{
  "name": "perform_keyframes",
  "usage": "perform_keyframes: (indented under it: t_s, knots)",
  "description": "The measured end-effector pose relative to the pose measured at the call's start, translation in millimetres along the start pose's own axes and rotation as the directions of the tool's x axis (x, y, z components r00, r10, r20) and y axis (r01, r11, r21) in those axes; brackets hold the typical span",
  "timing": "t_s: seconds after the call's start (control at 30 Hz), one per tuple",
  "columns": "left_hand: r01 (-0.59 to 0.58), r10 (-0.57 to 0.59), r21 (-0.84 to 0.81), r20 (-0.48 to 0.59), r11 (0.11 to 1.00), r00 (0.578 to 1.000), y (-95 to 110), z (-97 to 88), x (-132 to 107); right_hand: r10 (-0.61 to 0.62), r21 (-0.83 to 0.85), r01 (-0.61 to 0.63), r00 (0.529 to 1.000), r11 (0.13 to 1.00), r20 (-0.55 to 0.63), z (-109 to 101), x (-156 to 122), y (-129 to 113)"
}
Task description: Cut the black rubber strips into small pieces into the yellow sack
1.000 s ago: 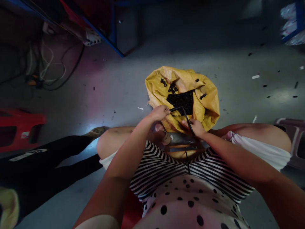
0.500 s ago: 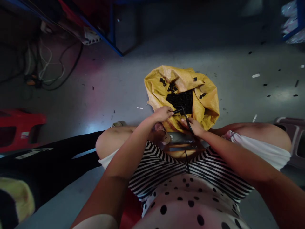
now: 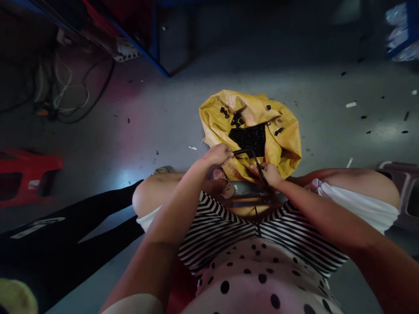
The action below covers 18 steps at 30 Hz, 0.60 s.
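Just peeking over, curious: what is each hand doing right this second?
Left hand: closed on one end of a thin black strip.
Right hand: closed on the same strip, above the yellow sack.

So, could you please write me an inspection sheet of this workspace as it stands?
Surface: grey concrete floor, scuffed.
Job's things: thin black cord bent between the hands; open yellow sack of small black pieces just beyond.
Clutter: black bits and white scraps scattered on the floor.
Hands: left hand and right hand each pinch the cord.
Cables: tangled black and white leads, far left.
Surroundings: blue rack, red stool, another person's dark-clad leg.
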<state>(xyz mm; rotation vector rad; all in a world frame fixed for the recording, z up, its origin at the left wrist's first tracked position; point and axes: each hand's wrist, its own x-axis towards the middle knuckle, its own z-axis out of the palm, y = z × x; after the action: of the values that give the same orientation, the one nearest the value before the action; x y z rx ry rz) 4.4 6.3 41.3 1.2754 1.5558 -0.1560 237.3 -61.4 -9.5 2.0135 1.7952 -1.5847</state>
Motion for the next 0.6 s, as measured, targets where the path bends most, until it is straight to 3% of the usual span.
perform_keyframes:
  t_s: [0.13,0.3,0.6]
  knots:
    - [-0.019,0.020,0.010,-0.042,1.000,0.999,1,-3.4,-1,-0.028,0.112,0.022,0.998,0.994,0.054,0,-1,2]
    - [-0.041,0.040,-0.034,-0.014,0.999,0.999,0,0.0,2,-0.030,0.120,0.014,0.990,0.993,0.137,0,-3,-3]
    - [-0.090,0.097,-0.082,0.082,0.993,0.992,-4,17.3,10,-0.008,0.208,-0.016,0.993,0.978,0.117,1,-1,-6]
